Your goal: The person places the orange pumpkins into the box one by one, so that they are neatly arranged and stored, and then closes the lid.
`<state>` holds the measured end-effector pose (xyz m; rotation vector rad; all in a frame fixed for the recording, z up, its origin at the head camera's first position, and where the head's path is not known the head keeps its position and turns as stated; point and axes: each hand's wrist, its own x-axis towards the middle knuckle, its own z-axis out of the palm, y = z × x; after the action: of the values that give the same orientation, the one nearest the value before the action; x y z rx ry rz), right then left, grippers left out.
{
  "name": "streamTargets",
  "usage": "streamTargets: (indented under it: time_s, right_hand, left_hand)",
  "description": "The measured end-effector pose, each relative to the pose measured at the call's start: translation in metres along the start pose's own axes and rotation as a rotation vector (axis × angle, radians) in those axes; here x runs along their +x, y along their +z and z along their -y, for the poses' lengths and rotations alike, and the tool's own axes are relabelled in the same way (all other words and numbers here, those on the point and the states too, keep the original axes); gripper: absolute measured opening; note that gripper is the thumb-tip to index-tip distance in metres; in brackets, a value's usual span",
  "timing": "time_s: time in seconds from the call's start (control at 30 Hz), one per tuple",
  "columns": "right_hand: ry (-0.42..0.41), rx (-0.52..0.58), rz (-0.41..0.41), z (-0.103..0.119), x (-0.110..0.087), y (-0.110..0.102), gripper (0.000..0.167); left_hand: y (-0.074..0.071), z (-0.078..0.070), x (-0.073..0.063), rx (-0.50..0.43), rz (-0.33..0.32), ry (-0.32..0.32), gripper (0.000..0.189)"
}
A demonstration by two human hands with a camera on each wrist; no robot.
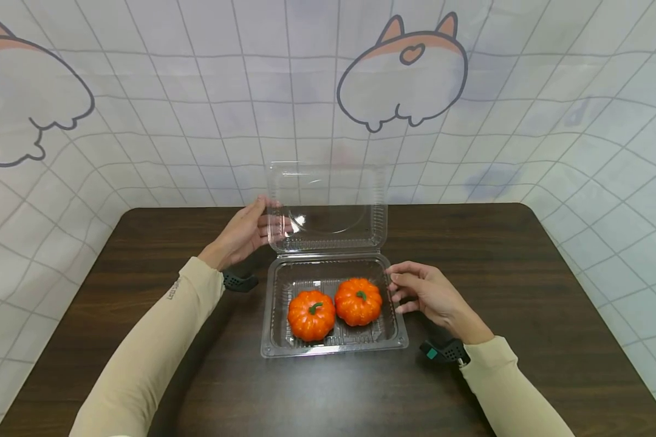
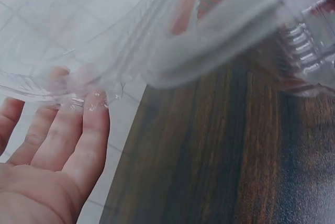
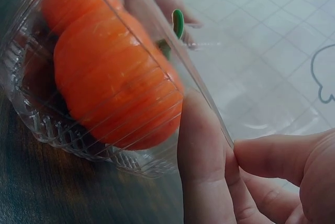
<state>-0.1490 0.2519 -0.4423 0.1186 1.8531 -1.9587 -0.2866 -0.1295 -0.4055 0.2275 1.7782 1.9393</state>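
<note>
A clear plastic clamshell container stands open on the table with its hinged lid tilted up at the back. Two small orange pumpkins with green stems lie in its base, the left pumpkin and the right pumpkin. My left hand is at the lid's left side, its fairly straight fingers behind the clear plastic and touching it. With thumb and forefinger, my right hand pinches the base's right rim, as the right wrist view shows beside a pumpkin.
A dark wooden table lies under the container. Behind it and at both sides hangs a white grid-patterned cloth with cartoon animal drawings. Black wrist straps are on both arms, near the cuffs.
</note>
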Motion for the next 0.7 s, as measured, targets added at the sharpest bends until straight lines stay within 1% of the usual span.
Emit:
streamTargets:
  time_s: [0.1,0.2,0.33,0.5,0.7]
  right_hand:
    - [0.003,0.000,-0.007,0.000,0.000,0.000,0.030]
    - [0.002,-0.003,-0.009,-0.001,0.000,0.000,0.031]
    - [-0.003,-0.005,-0.005,-0.001,0.000,0.000,0.031]
    - [-0.004,-0.013,-0.003,-0.001,0.001,0.000,0.031]
    - [-0.014,-0.023,0.000,-0.003,0.000,-0.001,0.029]
  left_hand:
    - [0.002,-0.003,0.000,-0.016,-0.006,-0.004,0.073]
    - [0.004,-0.006,0.000,-0.008,0.003,0.011,0.071]
    - [0.006,-0.010,-0.001,0.013,0.027,0.033,0.072]
    - [0.007,-0.013,-0.001,0.038,0.057,0.056,0.080]
    - [0.011,-0.016,-0.006,0.055,0.099,0.096,0.087]
